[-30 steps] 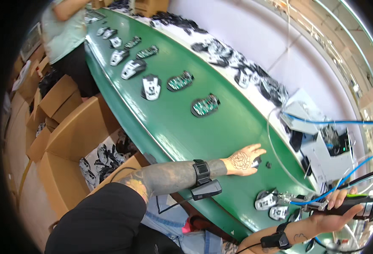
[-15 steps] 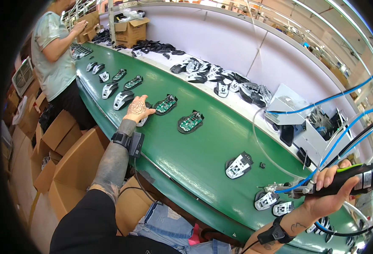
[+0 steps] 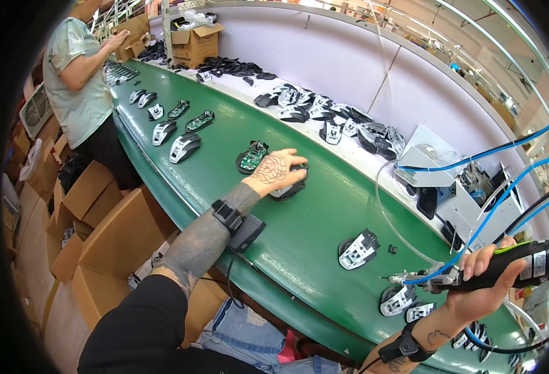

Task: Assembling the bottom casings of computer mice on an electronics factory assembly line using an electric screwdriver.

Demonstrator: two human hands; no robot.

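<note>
My left hand (image 3: 276, 173) is over the green belt with its fingers curled round a grey-and-white computer mouse shell (image 3: 287, 192), mostly hidden beneath them. The spot where a mouse base with a board lay is under this hand. Just left of it lies a black mouse base with a green circuit board (image 3: 251, 156). My right hand (image 3: 486, 280) grips a black power screwdriver (image 3: 518, 265) with a green accent, held level above the belt, its metal tip pointing left. Below the tip lies a white-and-black mouse part (image 3: 397, 300).
The green belt (image 3: 224, 199) carries several shells and boards at left. Another mouse part (image 3: 358, 250) lies nearer the right. Loose shells (image 3: 330, 118) pile on the white ledge. Blue hoses (image 3: 493, 146) cross at right. Cardboard boxes (image 3: 118, 237) and a person (image 3: 81, 81) are at left.
My left hand has moved right along the belt, and the shell it covered has gone from its former spot. My right hand and screwdriver have hardly moved.
</note>
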